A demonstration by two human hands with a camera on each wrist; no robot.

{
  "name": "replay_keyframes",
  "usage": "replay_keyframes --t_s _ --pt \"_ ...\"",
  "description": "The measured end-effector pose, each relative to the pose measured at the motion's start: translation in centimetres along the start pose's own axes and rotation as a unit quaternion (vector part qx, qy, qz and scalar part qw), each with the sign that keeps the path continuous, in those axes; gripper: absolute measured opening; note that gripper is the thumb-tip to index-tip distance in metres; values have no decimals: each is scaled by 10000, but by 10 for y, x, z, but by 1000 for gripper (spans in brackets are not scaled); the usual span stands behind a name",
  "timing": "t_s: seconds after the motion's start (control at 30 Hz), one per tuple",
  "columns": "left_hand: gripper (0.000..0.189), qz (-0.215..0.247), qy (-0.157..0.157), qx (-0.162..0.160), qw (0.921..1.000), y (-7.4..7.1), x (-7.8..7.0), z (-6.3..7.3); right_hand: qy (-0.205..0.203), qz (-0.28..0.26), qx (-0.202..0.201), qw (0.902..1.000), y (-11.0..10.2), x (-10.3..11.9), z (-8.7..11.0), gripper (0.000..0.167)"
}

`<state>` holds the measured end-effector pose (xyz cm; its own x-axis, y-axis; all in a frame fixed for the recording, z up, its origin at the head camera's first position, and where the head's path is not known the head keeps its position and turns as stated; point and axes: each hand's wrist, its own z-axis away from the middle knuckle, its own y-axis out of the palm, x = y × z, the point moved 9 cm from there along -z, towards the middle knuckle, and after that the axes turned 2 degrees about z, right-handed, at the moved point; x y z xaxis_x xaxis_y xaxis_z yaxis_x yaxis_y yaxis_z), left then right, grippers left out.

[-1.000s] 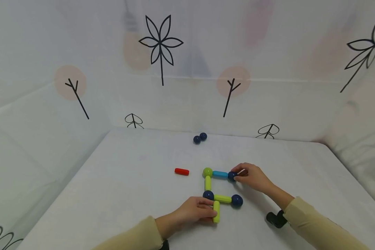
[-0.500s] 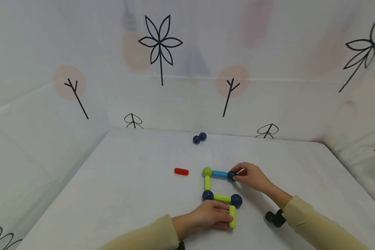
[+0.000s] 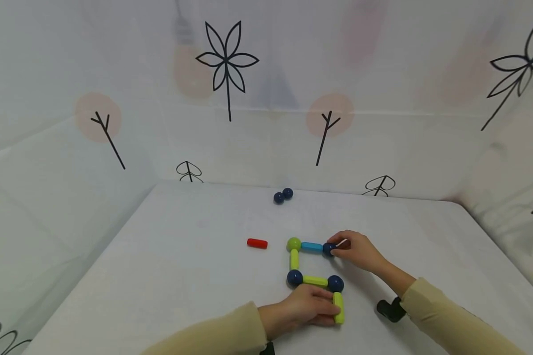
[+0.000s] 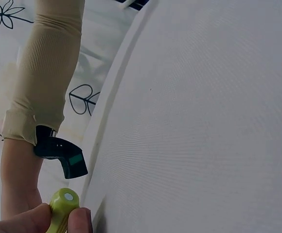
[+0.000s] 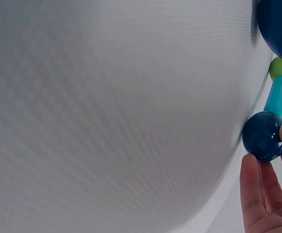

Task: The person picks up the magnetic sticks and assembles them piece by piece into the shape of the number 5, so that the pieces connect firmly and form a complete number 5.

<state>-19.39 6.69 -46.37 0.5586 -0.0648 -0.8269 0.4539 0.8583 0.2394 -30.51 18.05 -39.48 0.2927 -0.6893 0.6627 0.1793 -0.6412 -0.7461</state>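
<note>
In the head view my left hand (image 3: 304,308) pinches a yellow-green rod (image 3: 339,308) upright in the picture, its upper end at a dark blue ball (image 3: 335,283); whether they touch I cannot tell. A pale round disc shows on the rod's end (image 4: 68,196) in the left wrist view. My right hand (image 3: 356,251) pinches another dark blue ball (image 5: 263,136), joined to a light blue rod (image 3: 312,247). That rod leads to a green ball (image 3: 294,244). A yellow-green rod (image 3: 294,260), a corner blue ball (image 3: 295,277) and a level yellow-green rod (image 3: 315,281) continue the shape.
Left of the joined pieces lies a red rod (image 3: 257,243). Two dark blue balls (image 3: 283,195) sit together near the back edge of the white table (image 3: 195,236). Behind it hangs a printed cloth (image 3: 266,143). A black device (image 3: 391,309) sits at the right wrist.
My left hand has carried the yellow-green rod rightward, from below the corner blue ball to beside the right-hand blue ball. The right hand keeps its place on its ball.
</note>
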Motion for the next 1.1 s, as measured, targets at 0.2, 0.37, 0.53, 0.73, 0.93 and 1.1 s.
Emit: replay_keyframes --t_s 0.2,0.37,0.53,0.73,0.93,1.1 --pt "28 -4 -182 -278 9994 -2 2 -4 -49 -11 -2 10000 0 1 0 20" --pt "28 -62 -254 -371 9990 -2 1 -4 -38 -13 -6 10000 -1 2 0 19" --pt "27 -79 -223 -386 9990 -2 1 -4 1 -10 -3 10000 0 2 0 19" --pt "32 -114 -155 -297 9994 -5 1 0 63 -44 18 10000 1 1 0 20" --pt "26 -280 37 -95 9996 -11 -6 11 82 -24 42 10000 2 0 1 20" --pt "23 -522 403 145 9977 -14 -21 19 34 -28 19 10000 1 0 1 20"
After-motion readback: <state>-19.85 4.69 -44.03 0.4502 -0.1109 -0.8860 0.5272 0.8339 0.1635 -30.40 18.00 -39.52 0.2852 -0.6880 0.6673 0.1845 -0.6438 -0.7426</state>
